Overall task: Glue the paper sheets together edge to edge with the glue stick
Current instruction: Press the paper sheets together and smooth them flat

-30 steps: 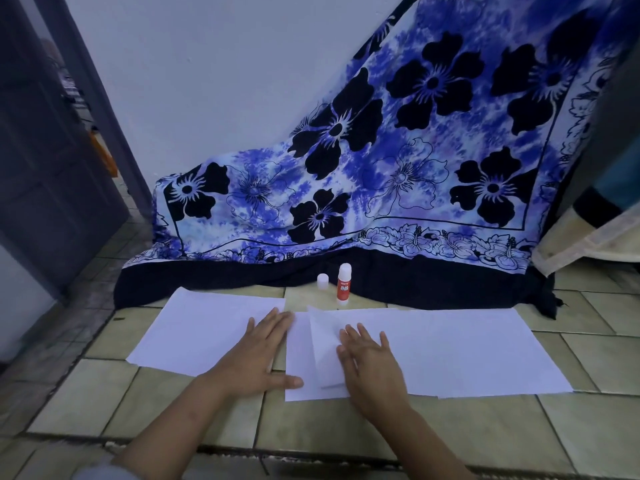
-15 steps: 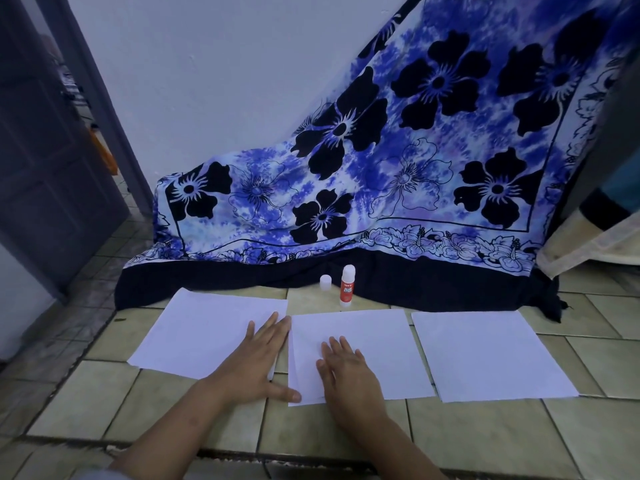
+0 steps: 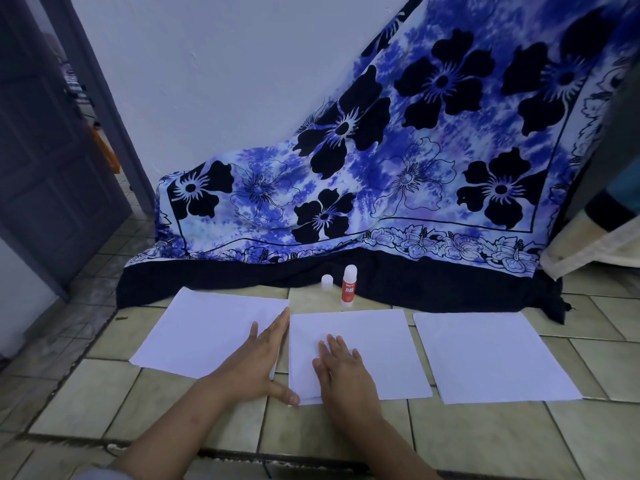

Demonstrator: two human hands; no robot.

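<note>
Since the frame one second earlier, the right-hand sheet has separated from the middle sheet: it overlapped the middle sheet then and now lies flat beside it with a strip of tile between them. Both hands have stayed in roughly the same positions.

Three white paper sheets lie in a row on the tiled floor (image 3: pixel 104 403). The left sheet (image 3: pixel 204 330) and the middle sheet (image 3: pixel 374 344) sit just beside each other, edges near or touching along the seam; whether they overlap cannot be told. The right sheet (image 3: pixel 491 355) lies apart from the middle sheet.

The left hand (image 3: pixel 258 358) rests palm down, fingers extended and close together, on the right edge of the left sheet, with the thumb reaching across to the lower left corner of the middle sheet. The right hand (image 3: pixel 341 368) rests palm down, fingers slightly spread, on the lower left area of the middle sheet. Neither hand grips anything.

The glue stick (image 3: pixel 348 286) stands upright on the floor behind the middle sheet, uncapped. Its white cap (image 3: pixel 327 283) stands just to its left, not touching. A blue floral cloth (image 3: pixel 398 174) hangs behind both.
</note>
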